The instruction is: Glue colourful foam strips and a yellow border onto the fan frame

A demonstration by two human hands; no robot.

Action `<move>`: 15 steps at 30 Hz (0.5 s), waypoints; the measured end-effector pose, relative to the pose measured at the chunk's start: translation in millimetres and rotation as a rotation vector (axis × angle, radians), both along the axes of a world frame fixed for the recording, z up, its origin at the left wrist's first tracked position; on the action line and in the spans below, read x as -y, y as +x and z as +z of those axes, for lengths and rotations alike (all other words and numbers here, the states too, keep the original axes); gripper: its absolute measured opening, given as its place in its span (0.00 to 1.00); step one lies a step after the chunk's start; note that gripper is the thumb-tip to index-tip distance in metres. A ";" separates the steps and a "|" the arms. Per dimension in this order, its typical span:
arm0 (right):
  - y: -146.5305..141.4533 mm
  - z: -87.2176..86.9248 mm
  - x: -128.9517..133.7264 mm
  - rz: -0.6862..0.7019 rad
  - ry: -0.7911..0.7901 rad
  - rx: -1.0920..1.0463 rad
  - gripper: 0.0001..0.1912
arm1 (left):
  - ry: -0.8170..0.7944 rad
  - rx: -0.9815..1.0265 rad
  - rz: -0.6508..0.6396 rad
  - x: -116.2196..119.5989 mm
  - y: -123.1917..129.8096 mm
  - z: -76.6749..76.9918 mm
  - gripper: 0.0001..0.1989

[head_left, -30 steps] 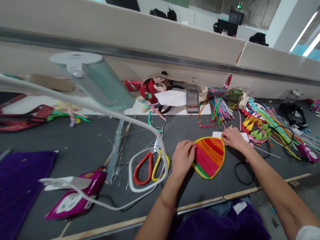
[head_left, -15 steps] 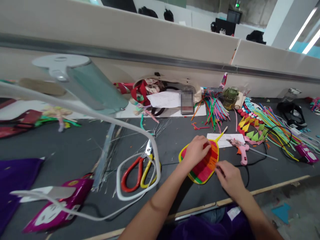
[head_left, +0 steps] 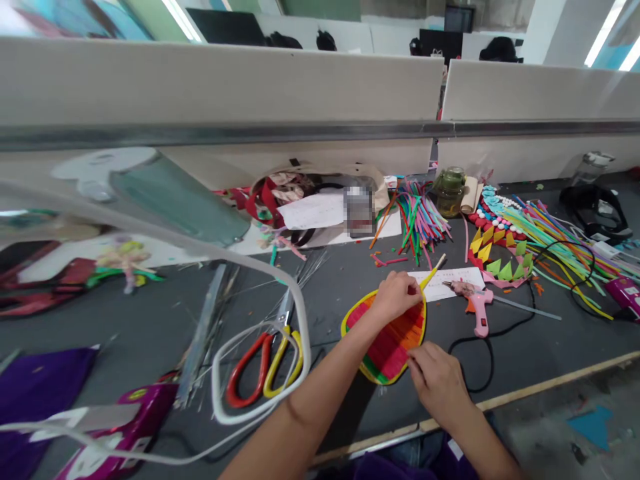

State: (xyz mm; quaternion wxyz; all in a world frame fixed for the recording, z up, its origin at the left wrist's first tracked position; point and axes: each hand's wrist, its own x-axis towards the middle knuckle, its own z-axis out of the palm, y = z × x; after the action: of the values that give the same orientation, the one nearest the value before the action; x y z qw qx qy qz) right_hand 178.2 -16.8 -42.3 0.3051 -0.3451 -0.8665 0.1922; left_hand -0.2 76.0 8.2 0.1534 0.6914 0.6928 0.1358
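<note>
Yellow-rimmed, the fan (head_left: 389,351) is being touched near the table's (head_left: 525,353) front edge by left fingers (head_left: 409,285) and right fingers (head_left: 421,360), both half-curled, pinch unclear; probably light and bendable, best held by its rim.

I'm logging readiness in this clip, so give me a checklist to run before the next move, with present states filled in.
Left hand over the multicoloured piece: ok.
Right hand at its lower right edge: ok.
Pink glue gun apart from the piece: ok, lying to its right.
Scissors unobstructed in view: not ok, white cord crosses in front.
Glue gun hot: cannot tell.
</note>
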 end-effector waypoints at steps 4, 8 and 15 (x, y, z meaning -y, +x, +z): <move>-0.6 0.1 0.1 0.010 -0.007 0.008 0.10 | -0.040 -0.026 -0.008 -1.2 0.5 1.0 0.04; -0.9 2.2 0.1 0.007 -0.013 0.035 0.09 | -0.074 -0.038 -0.010 -2.8 0.9 2.3 0.04; -0.7 5.1 0.5 0.006 -0.027 0.057 0.09 | -0.127 -0.043 -0.016 -6.5 0.5 5.5 0.04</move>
State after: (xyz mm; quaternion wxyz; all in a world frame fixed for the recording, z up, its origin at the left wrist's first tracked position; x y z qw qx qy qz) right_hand 177.4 -17.3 -37.2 0.2751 -0.3518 -0.8732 0.1951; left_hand 0.3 82.5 13.7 0.1831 0.6885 0.6976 0.0756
